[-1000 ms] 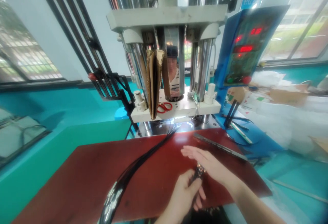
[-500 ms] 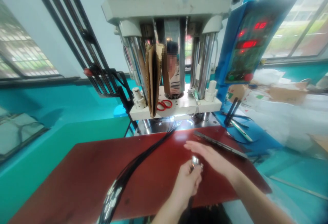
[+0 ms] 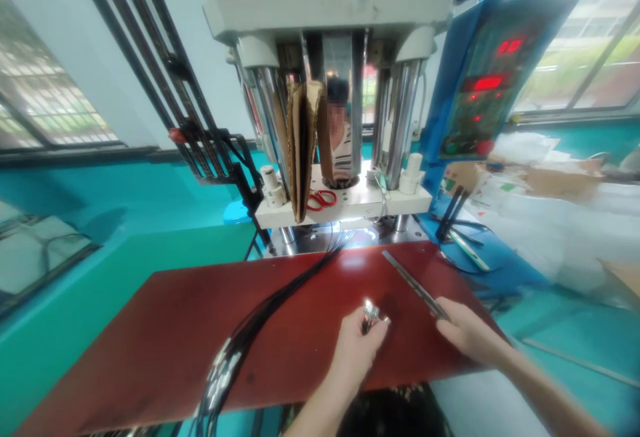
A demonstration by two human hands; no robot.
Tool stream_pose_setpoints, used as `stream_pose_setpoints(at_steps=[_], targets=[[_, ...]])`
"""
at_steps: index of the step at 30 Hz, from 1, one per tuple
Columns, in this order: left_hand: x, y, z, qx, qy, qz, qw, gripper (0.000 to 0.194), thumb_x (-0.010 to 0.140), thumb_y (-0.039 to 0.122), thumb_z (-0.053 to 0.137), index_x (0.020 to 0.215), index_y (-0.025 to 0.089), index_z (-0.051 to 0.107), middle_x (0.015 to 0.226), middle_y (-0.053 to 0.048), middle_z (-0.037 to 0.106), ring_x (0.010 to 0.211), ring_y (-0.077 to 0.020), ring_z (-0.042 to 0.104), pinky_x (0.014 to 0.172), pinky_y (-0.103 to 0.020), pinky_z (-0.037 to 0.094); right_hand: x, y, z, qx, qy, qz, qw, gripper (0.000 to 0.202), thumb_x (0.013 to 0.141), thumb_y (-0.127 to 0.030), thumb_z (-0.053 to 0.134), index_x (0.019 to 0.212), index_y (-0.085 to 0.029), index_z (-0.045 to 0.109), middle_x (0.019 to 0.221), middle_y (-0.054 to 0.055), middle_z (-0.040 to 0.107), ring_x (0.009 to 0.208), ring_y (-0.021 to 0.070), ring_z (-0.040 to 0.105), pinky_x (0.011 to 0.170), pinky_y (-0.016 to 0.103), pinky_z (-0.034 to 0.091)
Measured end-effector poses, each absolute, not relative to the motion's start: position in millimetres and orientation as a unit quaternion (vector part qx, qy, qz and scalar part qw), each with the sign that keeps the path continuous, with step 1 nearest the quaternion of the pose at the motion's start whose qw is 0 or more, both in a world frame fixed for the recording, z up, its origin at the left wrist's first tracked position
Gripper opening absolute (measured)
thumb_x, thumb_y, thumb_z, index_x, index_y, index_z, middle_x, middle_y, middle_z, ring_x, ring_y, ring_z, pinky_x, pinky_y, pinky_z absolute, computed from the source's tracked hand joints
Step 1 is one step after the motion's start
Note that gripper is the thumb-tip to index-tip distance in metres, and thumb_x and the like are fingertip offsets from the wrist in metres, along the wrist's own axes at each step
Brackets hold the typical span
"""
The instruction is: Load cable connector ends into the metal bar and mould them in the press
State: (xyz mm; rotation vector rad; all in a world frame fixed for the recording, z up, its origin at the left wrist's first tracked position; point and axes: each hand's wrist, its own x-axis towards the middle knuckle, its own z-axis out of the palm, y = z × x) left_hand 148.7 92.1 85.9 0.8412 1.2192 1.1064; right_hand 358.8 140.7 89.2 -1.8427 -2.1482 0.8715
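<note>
My left hand (image 3: 357, 340) is closed around a small shiny metal part (image 3: 371, 313), whose exact kind I cannot make out; its bright end sticks up past the thumb and fingers. To the right, my right hand (image 3: 465, 330) grips the near end of a long, thin, dark metal bar (image 3: 410, 280). The bar points away from me over the red-brown board (image 3: 175, 330). A bundle of thin black cables (image 3: 270, 310) with bright silvery lengths at the near end lies across the board, left of my left hand.
Behind the board stands a press (image 3: 330, 10) with chrome columns. Folded cardboard (image 3: 301, 150) and red-handled scissors (image 3: 323, 199) are on its white plate. At right are a blue control box (image 3: 493, 83) with red digits and a blue shelf (image 3: 505, 273) holding tools.
My right hand has moved right and towards me, from above the left hand, and has taken hold of the metal bar. The bar has turned slightly. My left hand has shifted slightly left.
</note>
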Motion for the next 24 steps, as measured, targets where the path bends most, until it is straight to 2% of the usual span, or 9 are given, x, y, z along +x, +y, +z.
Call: stream_pose_setpoints(at_steps=[2, 4, 6, 8, 15, 24], targets=[[151, 90, 80, 0.400, 0.527, 0.460, 0.592, 0.031, 0.063, 0.041, 0.065, 0.063, 0.017, 0.045, 0.046, 0.008, 0.032, 0.040, -0.0034, 0.025, 0.039, -0.018, 0.018, 339, 127, 90, -0.591, -0.640, 0.461, 0.170, 0.013, 0.081, -0.031, 0.037, 0.077, -0.020, 0.043, 0.039, -0.008, 0.042, 0.030, 0.0120, 0.041, 0.032, 0.021, 0.026], [155, 88, 74, 0.424, 0.527, 0.446, 0.585, 0.029, 0.064, 0.038, 0.065, 0.062, 0.017, 0.045, 0.046, 0.008, 0.033, 0.042, -0.0043, 0.027, 0.041, -0.018, 0.020, 318, 112, 92, -0.534, -0.576, 0.561, 0.262, 0.027, 0.084, -0.045, 0.033, 0.078, -0.021, 0.042, 0.035, -0.010, 0.038, 0.025, 0.0095, 0.032, 0.029, 0.020, 0.021], [158, 86, 69, 0.436, 0.526, 0.442, 0.581, 0.027, 0.065, 0.036, 0.064, 0.061, 0.016, 0.046, 0.046, 0.007, 0.034, 0.044, -0.0051, 0.028, 0.042, -0.019, 0.021, 299, 100, 95, -0.494, -0.545, 0.588, 0.337, 0.037, 0.085, -0.053, 0.029, 0.072, -0.020, 0.042, 0.034, -0.009, 0.039, 0.026, 0.0083, 0.031, 0.030, 0.020, 0.023], [160, 85, 67, 0.439, 0.525, 0.443, 0.579, 0.024, 0.065, 0.035, 0.062, 0.062, 0.016, 0.047, 0.047, 0.007, 0.035, 0.045, -0.0057, 0.028, 0.043, -0.019, 0.022, 287, 93, 97, -0.489, -0.537, 0.579, 0.371, 0.039, 0.086, -0.052, 0.029, 0.066, -0.020, 0.041, 0.033, -0.008, 0.039, 0.028, 0.0079, 0.033, 0.032, 0.019, 0.026], [160, 82, 73, 0.451, 0.498, 0.433, 0.600, 0.014, 0.069, 0.027, 0.056, 0.063, 0.016, 0.048, 0.047, 0.007, 0.036, 0.044, -0.0059, 0.028, 0.044, -0.019, 0.022, 284, 94, 87, -0.477, -0.548, 0.570, 0.384, 0.034, 0.088, -0.045, 0.034, 0.070, -0.019, 0.046, 0.034, -0.009, 0.039, 0.027, 0.0072, 0.032, 0.029, 0.017, 0.023], [157, 82, 85, 0.433, 0.490, 0.412, 0.635, 0.020, 0.067, 0.033, 0.060, 0.064, 0.014, 0.054, 0.045, 0.005, 0.041, 0.040, -0.0052, 0.029, 0.041, -0.019, 0.020, 285, 96, 84, -0.475, -0.586, 0.539, 0.375, 0.033, 0.090, -0.042, 0.033, 0.074, -0.018, 0.049, 0.041, -0.009, 0.041, 0.030, 0.0064, 0.036, 0.033, 0.019, 0.026]])
